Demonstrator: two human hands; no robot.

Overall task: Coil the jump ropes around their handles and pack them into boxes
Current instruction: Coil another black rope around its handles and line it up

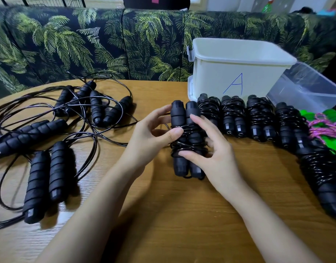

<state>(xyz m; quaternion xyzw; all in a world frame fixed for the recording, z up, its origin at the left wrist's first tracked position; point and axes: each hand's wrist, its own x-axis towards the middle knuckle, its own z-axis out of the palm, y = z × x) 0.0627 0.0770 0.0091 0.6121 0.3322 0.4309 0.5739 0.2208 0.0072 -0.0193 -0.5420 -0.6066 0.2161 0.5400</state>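
Now in hand: handle pair [182,114] — two black foam grips side by side, cord wraps [190,130] round the middle, held just above the table [182,215].
Long axis: runs away from the person, caps at the far end, butts toward the body.
Left hand [154,135]: on the bundle's left flank, thumb pressed across the wraps, fingers curled behind — clamped on it.
Right hand [216,154]: on the right flank, thumb on the lower turns, forefinger laid up the right handle; also gripping.
Loose tail: cannot tell where the cord ends.
Key relation: finished bundles [233,114] stand in a row just right of the grip; white box marked A [239,59] sits beyond and right, lid apparently on; clear tub [311,86] farther right.
Nearer hand: the right, for row and boxes.
Left of grip: uncoiled ropes [59,168], tangled, well apart.
Judgement: wrapping looks nearly done; next comes tucking, then setting down rightward.
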